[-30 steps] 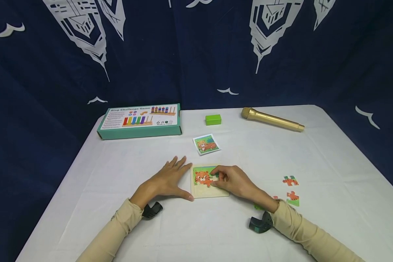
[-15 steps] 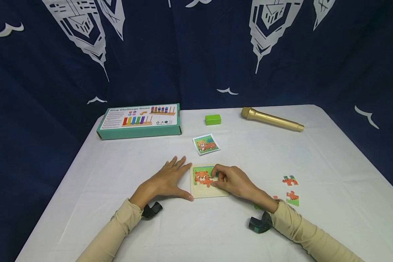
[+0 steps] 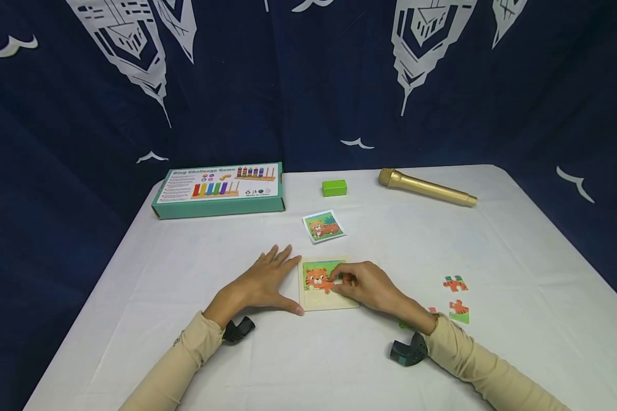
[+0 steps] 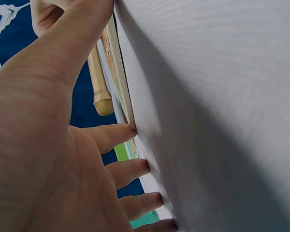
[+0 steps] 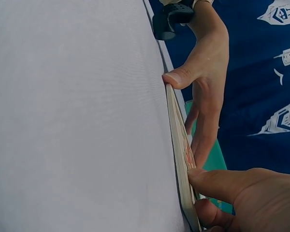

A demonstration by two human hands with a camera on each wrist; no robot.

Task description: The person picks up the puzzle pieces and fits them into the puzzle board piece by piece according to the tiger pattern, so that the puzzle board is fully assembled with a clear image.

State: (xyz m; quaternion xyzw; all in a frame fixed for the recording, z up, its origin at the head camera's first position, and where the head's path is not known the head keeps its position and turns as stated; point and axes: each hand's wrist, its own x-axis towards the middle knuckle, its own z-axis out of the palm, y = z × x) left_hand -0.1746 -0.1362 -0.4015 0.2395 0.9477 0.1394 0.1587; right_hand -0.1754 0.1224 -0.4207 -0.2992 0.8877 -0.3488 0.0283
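Observation:
A square wooden puzzle board (image 3: 329, 303) lies on the white table between the hands. Its tray shows an orange tiger face (image 3: 317, 279) on a green ground; the lower part is bare wood. My left hand (image 3: 264, 281) rests on the table with fingers spread, index fingertip and thumb at the board's left edge. Over the board's right half, my right hand (image 3: 367, 282) has thumb and index finger curled onto a puzzle piece, which the fingers mostly hide. Loose puzzle pieces lie to the right, among them a red-green one (image 3: 456, 283) and a striped one (image 3: 460, 310).
Behind the board lies a tiger picture card (image 3: 325, 227). Farther back are a green block (image 3: 335, 188), a gold microphone (image 3: 427, 188) and a teal game box (image 3: 219, 192). Further pieces are partly hidden under the right wrist.
The right index finger has shifted slightly over the board, covering the spot where a dark green bit showed before. My left hand and the board stay in place.

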